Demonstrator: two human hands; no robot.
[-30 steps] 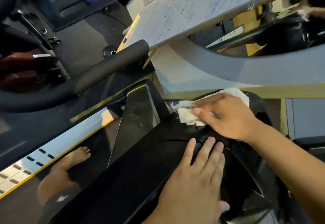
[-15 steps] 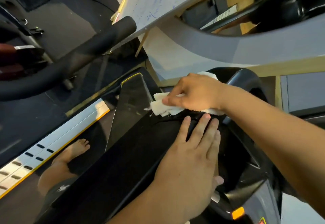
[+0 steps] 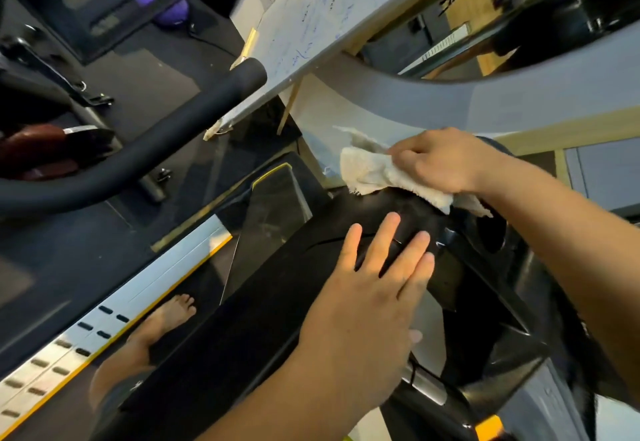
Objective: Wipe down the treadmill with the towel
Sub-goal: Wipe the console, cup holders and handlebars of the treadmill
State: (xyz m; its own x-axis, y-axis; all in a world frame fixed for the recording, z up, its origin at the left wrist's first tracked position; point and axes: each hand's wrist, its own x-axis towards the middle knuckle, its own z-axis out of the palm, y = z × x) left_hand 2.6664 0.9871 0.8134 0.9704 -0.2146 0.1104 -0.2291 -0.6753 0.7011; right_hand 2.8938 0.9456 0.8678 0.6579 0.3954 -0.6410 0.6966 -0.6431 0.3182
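The treadmill's black console fills the lower middle of the head view. My right hand grips a crumpled white towel at the console's far top edge, fingers curled round the cloth. A loose end of the towel sticks out to the left and another hangs below my wrist. My left hand lies flat on the console's top with straight, spread fingers, just below the towel.
A black padded handrail runs across the left. The silver side rail with a yellow edge slopes down at the lower left, with a bare foot beside it. A whiteboard leans behind the console. Gym gear sits at the far left.
My right hand has carried the towel from the console's left part to the right and up along its top edge. My left hand stays flat on the console.
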